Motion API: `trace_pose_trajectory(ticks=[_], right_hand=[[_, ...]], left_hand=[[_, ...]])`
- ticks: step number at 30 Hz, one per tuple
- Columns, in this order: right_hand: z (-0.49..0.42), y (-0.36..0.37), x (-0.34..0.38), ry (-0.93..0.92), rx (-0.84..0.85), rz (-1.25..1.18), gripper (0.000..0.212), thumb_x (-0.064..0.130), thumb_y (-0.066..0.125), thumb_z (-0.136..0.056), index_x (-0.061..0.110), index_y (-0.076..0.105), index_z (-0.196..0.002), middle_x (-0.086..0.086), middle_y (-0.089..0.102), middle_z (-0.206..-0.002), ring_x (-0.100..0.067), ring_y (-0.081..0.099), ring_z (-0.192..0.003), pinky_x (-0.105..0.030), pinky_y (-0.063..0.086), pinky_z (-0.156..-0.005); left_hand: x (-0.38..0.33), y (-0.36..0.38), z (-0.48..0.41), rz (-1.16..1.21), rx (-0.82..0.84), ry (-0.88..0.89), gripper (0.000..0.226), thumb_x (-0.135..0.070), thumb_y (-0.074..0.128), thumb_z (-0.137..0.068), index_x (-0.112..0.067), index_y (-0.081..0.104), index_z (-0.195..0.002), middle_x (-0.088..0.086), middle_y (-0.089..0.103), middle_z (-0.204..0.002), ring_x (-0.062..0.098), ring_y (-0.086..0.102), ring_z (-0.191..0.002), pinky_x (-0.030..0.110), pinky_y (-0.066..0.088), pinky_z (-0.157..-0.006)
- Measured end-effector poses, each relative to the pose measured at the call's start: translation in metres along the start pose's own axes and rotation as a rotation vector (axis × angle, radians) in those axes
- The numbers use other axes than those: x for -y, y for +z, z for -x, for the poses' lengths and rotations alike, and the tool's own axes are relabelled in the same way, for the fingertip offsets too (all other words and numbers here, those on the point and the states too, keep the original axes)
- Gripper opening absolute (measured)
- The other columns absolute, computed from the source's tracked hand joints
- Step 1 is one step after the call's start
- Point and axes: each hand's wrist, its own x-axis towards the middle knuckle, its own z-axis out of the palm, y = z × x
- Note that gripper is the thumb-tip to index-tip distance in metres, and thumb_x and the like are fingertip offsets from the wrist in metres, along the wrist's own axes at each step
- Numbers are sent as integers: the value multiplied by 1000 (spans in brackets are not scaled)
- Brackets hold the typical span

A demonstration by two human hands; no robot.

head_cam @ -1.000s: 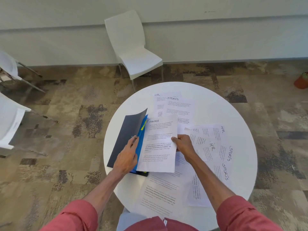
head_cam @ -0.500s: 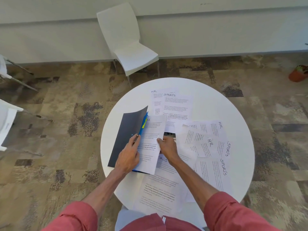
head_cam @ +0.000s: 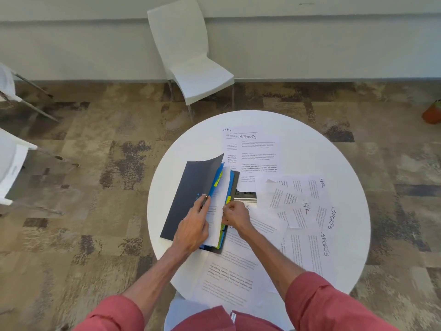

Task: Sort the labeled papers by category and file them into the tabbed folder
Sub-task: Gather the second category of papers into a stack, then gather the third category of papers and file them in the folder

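The tabbed folder [head_cam: 189, 199] lies left of centre, dark cover lifted, blue dividers with yellow tabs fanned, a white sheet [head_cam: 216, 223] tucked between them. Far and right of it spread loose papers [head_cam: 310, 192] marked HR and SPORTS.

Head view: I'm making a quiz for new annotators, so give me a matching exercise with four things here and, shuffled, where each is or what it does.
Things:
1. left hand
2. right hand
3. white chair
4. orange plant pot

Places or states:
A. by the wall, beyond the round table
B. pinches the white sheet
C. on the floor, far right
D. rests with straight fingers on the open folder

Pairs: 1-D, 2-B, 3-A, 4-C
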Motion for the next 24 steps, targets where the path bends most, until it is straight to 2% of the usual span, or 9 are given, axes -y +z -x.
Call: trace_pose_trajectory(ticks=[6, 10, 14, 17, 21, 24], right_hand=[[-11, 19, 1, -9, -3, 121, 29, 25, 73, -91, 11, 65, -68, -11, 75, -75, -28, 76, -75, -52, 65, -76], [-17, 34, 3, -17, 27, 100, 29, 23, 73, -93, 0, 67, -77, -17, 75, -79, -32, 77, -77, -53, 65, -77], [-16, 30, 5, 3, 91, 15, 24, 22, 72, -97, 0, 70, -87, -16, 77, -87, -26, 79, -78, -46, 67, -79], [-12, 14, 1, 31, 109, -98, 14, 10, 65, -99, 0, 74, -99, -15, 80, -89, -26, 81, -81, -40, 67, -82], [-4, -21, -9, 30, 61, -214, 16, 3, 58, -98, -4, 71, -102, -18, 80, -88, -35, 80, -84, -29, 63, -67], [3, -52, -22, 32, 10, -279, 12, 7, 62, -100, 0, 72, -101, -15, 81, -87, -36, 80, -84, -31, 62, -68]], left_hand=[[-8, -4, 1, 7, 4, -26, 72, -28, 44, -101, -17, 25, -170, 3, 18, -178, 26, 61, -131, 33, 62, -84], [-2, -1, -5, 6, -7, -49, 70, -16, 53, -105, -15, 26, -170, 3, 19, -178, 30, 58, -138, 33, 63, -88], [2, -3, -8, -32, 18, -60, 74, -17, 56, -106, -16, 21, -171, 3, 16, -178, 28, 56, -139, 35, 64, -83], [2, -2, -12, -51, 39, -61, 77, -20, 60, -104, -15, 21, -170, 4, 19, -177, 30, 54, -140, 40, 66, -81], [3, 3, -19, -57, 76, -96, 91, -29, 70, -101, -20, 14, -171, 1, 10, -178, 27, 41, -150, 42, 66, -83], [5, 8, -25, -81, 82, -115, 92, -20, 73, -98, -19, 17, -170, 1, 11, -177, 31, 40, -150, 42, 65, -80]])
